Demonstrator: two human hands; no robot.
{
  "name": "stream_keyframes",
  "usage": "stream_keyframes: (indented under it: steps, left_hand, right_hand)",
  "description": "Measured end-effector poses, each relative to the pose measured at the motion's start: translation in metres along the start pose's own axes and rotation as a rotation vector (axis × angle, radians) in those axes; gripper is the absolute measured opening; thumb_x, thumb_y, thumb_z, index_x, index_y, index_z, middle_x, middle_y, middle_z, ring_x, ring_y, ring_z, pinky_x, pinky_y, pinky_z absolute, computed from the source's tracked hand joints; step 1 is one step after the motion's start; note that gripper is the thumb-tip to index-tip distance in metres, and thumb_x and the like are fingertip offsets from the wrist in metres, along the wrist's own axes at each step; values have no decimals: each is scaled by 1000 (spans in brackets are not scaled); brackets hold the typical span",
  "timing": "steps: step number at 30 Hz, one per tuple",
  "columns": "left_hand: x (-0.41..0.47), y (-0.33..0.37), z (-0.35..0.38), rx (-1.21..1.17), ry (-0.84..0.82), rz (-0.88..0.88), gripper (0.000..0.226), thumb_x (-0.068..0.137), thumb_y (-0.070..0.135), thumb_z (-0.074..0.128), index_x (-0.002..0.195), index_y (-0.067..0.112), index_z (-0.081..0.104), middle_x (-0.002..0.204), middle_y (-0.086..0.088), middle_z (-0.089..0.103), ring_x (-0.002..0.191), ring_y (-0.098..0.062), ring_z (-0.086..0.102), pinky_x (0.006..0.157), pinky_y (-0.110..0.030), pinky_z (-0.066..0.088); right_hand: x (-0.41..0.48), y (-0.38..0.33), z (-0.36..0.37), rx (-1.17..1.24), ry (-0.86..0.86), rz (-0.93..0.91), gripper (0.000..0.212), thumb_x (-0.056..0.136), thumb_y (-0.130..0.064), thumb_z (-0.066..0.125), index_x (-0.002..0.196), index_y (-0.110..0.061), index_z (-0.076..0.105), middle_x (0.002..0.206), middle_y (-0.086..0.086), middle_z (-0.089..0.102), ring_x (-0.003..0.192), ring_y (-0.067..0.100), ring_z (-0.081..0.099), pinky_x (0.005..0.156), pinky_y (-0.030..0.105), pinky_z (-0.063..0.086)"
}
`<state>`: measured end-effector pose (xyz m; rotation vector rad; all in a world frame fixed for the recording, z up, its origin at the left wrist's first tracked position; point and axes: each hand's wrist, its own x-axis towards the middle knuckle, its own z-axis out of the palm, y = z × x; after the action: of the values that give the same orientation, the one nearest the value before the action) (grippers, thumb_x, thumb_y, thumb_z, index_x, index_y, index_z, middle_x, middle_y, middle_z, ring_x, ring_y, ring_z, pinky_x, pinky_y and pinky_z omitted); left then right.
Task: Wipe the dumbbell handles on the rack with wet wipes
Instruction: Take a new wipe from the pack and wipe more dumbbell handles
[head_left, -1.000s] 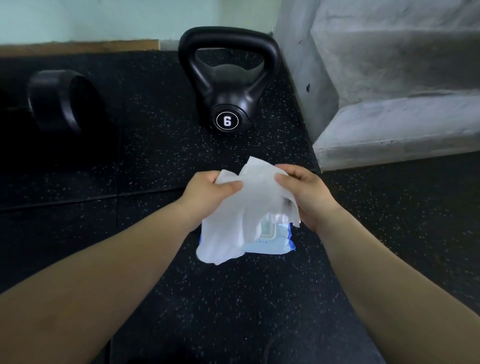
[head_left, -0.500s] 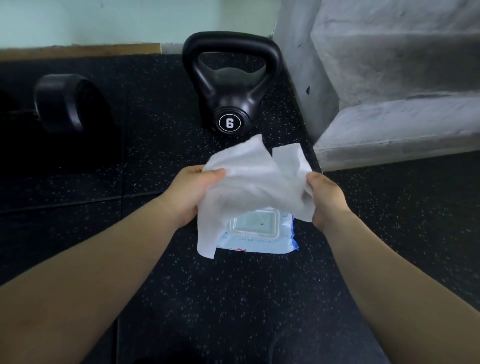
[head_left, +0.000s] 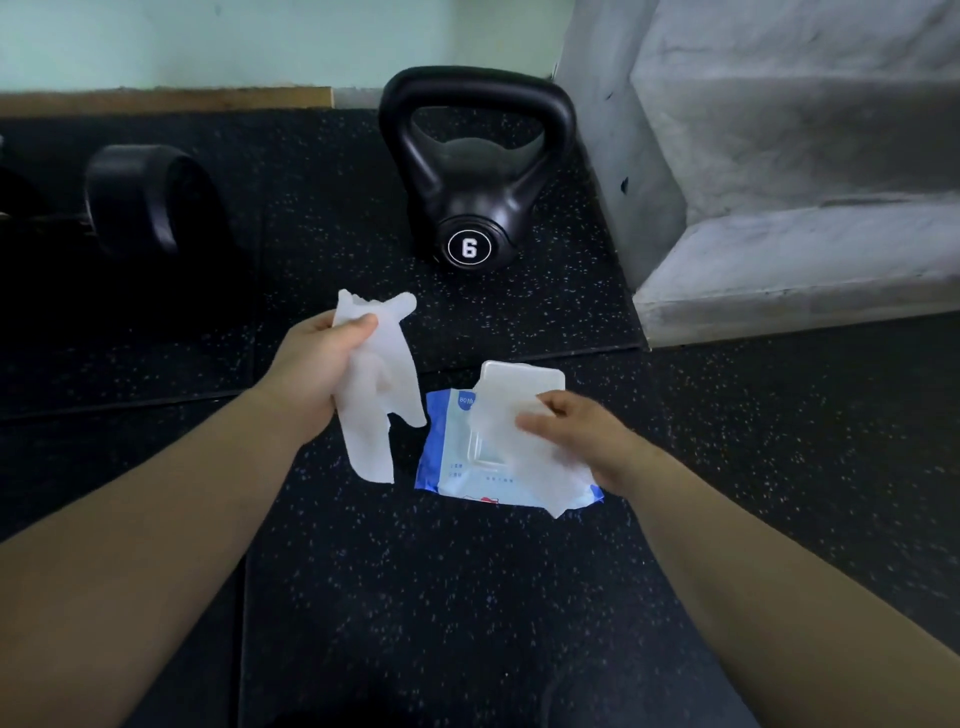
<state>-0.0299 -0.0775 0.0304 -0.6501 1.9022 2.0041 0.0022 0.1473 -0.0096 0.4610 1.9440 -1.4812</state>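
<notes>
1. My left hand (head_left: 311, 374) is curled round a white wet wipe (head_left: 376, 395). The thumb presses it near its top edge, and the rest hangs crumpled below the palm, clear of the floor.
2. My right hand (head_left: 582, 436) pinches a second wipe (head_left: 524, 447) between thumb and fingers, just above the wipes pack (head_left: 447, 462). That sheet drapes across the pack's opening and trails past its near right corner.
3. The blue and white pack lies flat on the speckled black floor mat (head_left: 415, 597), between my two forearms. Its clear lid (head_left: 524, 376) is flipped up at the far side.
4. The dumbbell (head_left: 150, 200) sits at the far left on the mat, well apart from both hands. I see one dark round end; its handle is lost in shadow.
5. A black kettlebell (head_left: 467, 208) marked 6 stands upright beyond the pack, near the wall.
6. A grey concrete step (head_left: 805, 260) rises on the right, just beside the kettlebell.
</notes>
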Motion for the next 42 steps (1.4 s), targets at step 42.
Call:
stream_keyframes:
  steps: [42]
  left_hand:
    - [-366, 363, -52, 215, -47, -106, 18, 92, 19, 52, 85, 16, 68, 68, 2, 69, 59, -9, 64, 54, -19, 50]
  right_hand:
    - [-405, -323, 26, 389, -255, -22, 28, 78, 6, 48, 67, -19, 54, 67, -2, 56, 62, 9, 53, 60, 17, 43]
